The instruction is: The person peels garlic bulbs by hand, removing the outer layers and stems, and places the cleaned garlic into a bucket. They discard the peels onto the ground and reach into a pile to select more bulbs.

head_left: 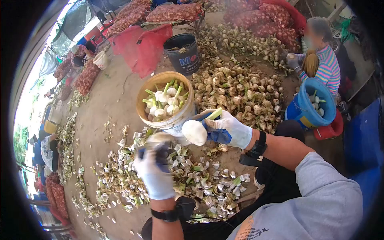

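My right hand [232,130], in a white glove with a blue palm, is closed around a white garlic bulb [194,133] whose cut green stem sticks up by the thumb. My left hand [155,172], gloved the same way, is lower and to the left, apart from the bulb. Its fingers are smeared by motion, and a pale blur lies just above them. Behind the hands stands a cream bucket [145,96] holding several white garlic bulbs with green stems. Torn garlic skins [200,182] are spread on the ground below my hands.
A heap of unpeeled garlic [236,92] lies beyond my right hand. A black bucket [182,54] stands behind the cream one. At right, a person in a striped sleeve [329,70] sits by a blue bucket [294,110]. Red mesh sacks [174,13] lie at the back.
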Action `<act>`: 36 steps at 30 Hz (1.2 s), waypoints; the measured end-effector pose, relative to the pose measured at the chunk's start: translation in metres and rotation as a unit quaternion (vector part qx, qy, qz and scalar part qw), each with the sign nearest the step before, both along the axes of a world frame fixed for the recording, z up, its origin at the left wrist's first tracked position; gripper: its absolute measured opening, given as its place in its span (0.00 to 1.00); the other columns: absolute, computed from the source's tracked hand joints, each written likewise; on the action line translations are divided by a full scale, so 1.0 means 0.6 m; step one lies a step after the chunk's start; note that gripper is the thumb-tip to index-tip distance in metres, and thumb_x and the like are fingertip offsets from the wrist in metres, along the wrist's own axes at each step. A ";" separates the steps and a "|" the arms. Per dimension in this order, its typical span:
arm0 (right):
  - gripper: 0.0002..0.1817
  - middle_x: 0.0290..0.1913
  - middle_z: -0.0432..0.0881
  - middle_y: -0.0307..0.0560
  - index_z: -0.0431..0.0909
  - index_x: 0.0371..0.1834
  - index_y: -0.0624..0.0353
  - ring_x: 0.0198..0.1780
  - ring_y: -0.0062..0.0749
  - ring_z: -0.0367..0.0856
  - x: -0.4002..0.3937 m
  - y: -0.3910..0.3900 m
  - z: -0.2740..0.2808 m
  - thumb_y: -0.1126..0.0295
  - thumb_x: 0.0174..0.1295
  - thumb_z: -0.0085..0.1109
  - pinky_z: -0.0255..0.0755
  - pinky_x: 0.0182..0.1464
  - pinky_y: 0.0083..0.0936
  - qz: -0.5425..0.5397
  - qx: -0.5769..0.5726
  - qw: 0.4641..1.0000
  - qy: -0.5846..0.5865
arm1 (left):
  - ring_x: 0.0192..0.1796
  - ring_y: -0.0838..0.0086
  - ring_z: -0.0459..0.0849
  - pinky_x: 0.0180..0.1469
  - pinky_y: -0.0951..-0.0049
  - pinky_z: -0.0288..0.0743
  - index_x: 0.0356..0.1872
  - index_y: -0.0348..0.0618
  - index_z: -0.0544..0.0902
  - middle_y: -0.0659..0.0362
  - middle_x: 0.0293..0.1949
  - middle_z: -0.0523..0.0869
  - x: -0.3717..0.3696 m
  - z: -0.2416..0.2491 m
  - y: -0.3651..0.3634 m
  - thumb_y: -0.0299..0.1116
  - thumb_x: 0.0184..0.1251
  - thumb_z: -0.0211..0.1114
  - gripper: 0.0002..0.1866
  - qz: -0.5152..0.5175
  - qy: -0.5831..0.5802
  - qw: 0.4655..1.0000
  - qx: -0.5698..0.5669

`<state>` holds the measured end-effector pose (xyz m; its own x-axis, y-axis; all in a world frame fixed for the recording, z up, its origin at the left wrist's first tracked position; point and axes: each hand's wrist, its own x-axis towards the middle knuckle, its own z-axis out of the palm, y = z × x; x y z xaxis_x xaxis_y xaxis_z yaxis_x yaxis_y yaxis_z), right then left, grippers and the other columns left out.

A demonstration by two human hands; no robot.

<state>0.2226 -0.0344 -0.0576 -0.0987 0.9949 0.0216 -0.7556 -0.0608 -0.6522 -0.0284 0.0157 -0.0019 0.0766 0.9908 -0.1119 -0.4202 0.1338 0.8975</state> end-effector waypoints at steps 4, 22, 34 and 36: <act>0.24 0.62 0.84 0.55 0.73 0.68 0.66 0.60 0.41 0.88 0.030 0.004 -0.010 0.65 0.75 0.64 0.87 0.62 0.44 0.015 0.034 0.999 0.013 | 0.47 0.67 0.90 0.56 0.71 0.87 0.48 0.32 0.82 0.53 0.42 0.89 -0.053 0.008 0.059 0.24 0.74 0.66 0.08 0.108 -0.062 0.992 0.028; 0.18 0.51 0.90 0.45 0.83 0.61 0.65 0.49 0.23 0.87 0.057 -0.080 0.026 0.68 0.73 0.68 0.82 0.54 0.25 -0.124 0.040 0.921 -0.366 | 0.30 0.72 0.85 0.36 0.67 0.78 0.42 0.32 0.85 0.52 0.30 0.89 0.102 0.024 -0.069 0.52 0.71 0.75 0.26 -0.232 0.445 0.826 0.257; 0.18 0.48 0.89 0.45 0.82 0.57 0.65 0.48 0.26 0.86 0.034 -0.114 0.017 0.63 0.72 0.70 0.83 0.53 0.27 -0.157 -0.027 0.970 -0.185 | 0.50 0.61 0.87 0.55 0.62 0.82 0.65 0.23 0.77 0.42 0.51 0.87 0.122 -0.092 -0.043 0.36 0.76 0.63 0.26 -0.134 0.407 0.830 0.356; 0.13 0.42 0.89 0.45 0.83 0.49 0.66 0.41 0.26 0.86 0.039 -0.127 0.054 0.65 0.74 0.68 0.83 0.47 0.29 -0.162 -0.036 0.985 -0.043 | 0.53 0.56 0.86 0.58 0.60 0.81 0.67 0.25 0.77 0.39 0.53 0.86 0.112 -0.107 -0.020 0.34 0.60 0.76 0.35 -0.105 0.308 0.914 0.243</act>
<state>0.2462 -0.1106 -0.0254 0.2249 0.9734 -0.0439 -0.6855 0.1260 -0.7171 0.0386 0.0036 -0.0659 0.3412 0.9056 0.2521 0.1748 -0.3246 0.9295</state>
